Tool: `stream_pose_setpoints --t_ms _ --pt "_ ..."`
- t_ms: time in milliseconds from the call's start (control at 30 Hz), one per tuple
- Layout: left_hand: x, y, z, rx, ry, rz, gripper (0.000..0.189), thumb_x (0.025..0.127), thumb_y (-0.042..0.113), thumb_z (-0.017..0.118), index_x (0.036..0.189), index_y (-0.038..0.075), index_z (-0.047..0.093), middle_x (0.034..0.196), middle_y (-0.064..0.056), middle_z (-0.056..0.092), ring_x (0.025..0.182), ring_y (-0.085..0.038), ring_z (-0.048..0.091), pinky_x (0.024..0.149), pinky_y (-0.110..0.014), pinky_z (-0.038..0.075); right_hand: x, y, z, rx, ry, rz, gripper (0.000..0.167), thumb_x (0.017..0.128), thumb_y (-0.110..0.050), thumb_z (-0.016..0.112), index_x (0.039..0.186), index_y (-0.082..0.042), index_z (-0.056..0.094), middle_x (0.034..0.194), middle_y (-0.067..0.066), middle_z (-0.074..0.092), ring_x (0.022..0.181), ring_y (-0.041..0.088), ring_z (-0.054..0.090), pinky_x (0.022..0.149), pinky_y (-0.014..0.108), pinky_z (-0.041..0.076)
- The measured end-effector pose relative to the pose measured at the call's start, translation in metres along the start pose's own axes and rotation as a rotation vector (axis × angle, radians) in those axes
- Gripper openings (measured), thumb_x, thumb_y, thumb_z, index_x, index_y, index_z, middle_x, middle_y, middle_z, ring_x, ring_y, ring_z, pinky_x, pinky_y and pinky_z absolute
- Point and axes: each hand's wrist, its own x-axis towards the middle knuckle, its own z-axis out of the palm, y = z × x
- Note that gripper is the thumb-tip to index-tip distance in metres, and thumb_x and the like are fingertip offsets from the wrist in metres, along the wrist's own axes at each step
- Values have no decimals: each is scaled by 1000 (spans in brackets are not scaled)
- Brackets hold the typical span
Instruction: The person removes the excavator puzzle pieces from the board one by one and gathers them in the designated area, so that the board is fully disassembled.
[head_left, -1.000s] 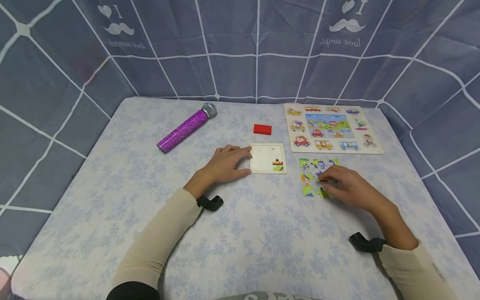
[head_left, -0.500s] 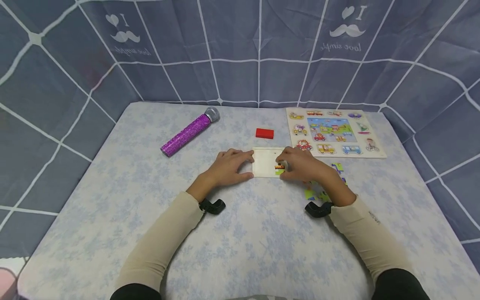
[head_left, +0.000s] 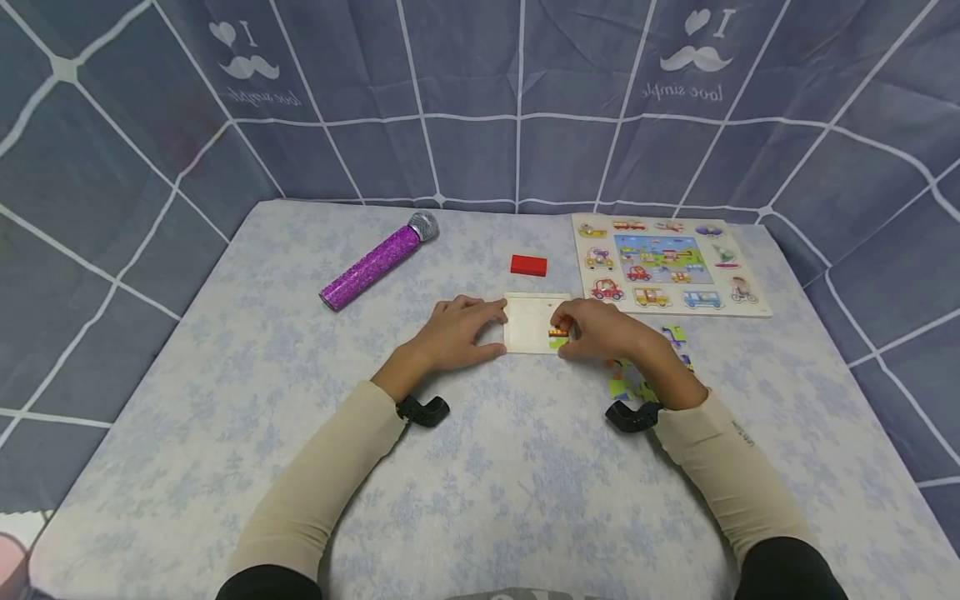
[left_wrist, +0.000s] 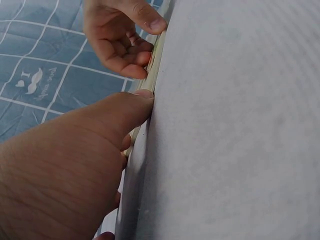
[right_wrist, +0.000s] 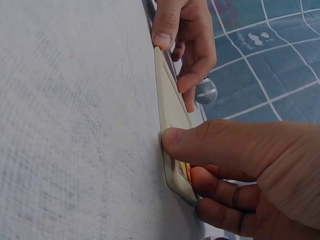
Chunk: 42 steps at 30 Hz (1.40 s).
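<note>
A small pale wooden puzzle tray (head_left: 527,323) lies flat on the table, with a few coloured puzzle pieces (head_left: 558,340) at its right side. My left hand (head_left: 453,335) holds the tray's left edge, thumb at the near corner and forefinger at the far one. Over the right side is my right hand (head_left: 609,332), its fingertips curled on a puzzle piece (right_wrist: 183,170) inside the frame. Its thumb lies along the near rim in the right wrist view. Fingers hide much of that piece. Loose puzzle pieces (head_left: 619,388) lie partly under the right wrist.
Behind the tray sits a red block (head_left: 528,266). A larger vehicle puzzle board (head_left: 731,307) stands at the back right, close to the right hand. Back left lies a glittery purple microphone (head_left: 371,268). Grey-blue checked cloth (head_left: 480,158) hangs along the table's back.
My right hand has come left from the loose pieces to the tray's right side and stays there over the last half second. The left hand keeps its place at the tray.
</note>
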Motion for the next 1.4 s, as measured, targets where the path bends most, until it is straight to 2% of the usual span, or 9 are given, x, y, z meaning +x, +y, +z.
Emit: stream_pose_setpoints --t_ms 300,467,633,833,1067,1233,1300,1400 --pt "0 0 0 -2 -5 -1 49 97 50 63 138 25 56 161 4 36 140 -25 36 106 -54 27 2 2 1 19 25 -10 38 82 -6 85 113 0 65 98 7 62 83 23 54 75 37 48" --pt "-1 0 -1 1 0 1 47 97 49 63 137 24 56 161 3 36 139 -26 37 107 -54 27 3 1 0 17 59 -45 38 79 -4 87 109 -1 65 94 5 60 82 21 55 74 36 49" --pt "-1 1 -1 0 1 -3 48 97 49 64 138 24 56 161 3 37 140 -26 37 107 -54 27 3 0 1 8 69 -88 40 78 -2 87 110 0 64 92 6 58 81 21 54 73 36 49" --pt "0 0 0 -2 -1 -5 48 97 49 64 138 25 56 161 4 37 139 -25 37 106 -53 27 2 2 2 3 74 -70 44 79 -3 86 116 1 63 92 5 58 81 20 54 73 35 48" --pt "1 -1 4 10 16 11 46 97 48 64 136 24 57 161 4 37 138 -26 38 105 -55 28 -3 4 -1 -37 93 -140 37 81 -2 81 114 1 65 94 7 59 81 20 54 74 37 47" --pt "1 0 4 4 6 21 47 98 48 63 137 23 56 161 3 36 139 -27 38 105 -55 27 -22 9 -18 -41 137 -160 34 84 -2 74 117 -2 66 104 7 61 90 25 55 79 42 46" --pt "0 0 3 4 7 19 47 98 47 64 137 23 56 161 3 36 139 -26 38 105 -55 27 -37 14 -28 -31 172 -146 34 86 -2 72 120 -2 65 108 8 63 94 26 55 80 45 46" --pt "0 0 1 6 10 12 47 97 47 64 137 23 56 161 3 36 138 -26 38 106 -54 27 -66 26 -39 -18 221 -82 38 88 -2 72 124 1 60 111 11 62 96 28 56 80 47 47"
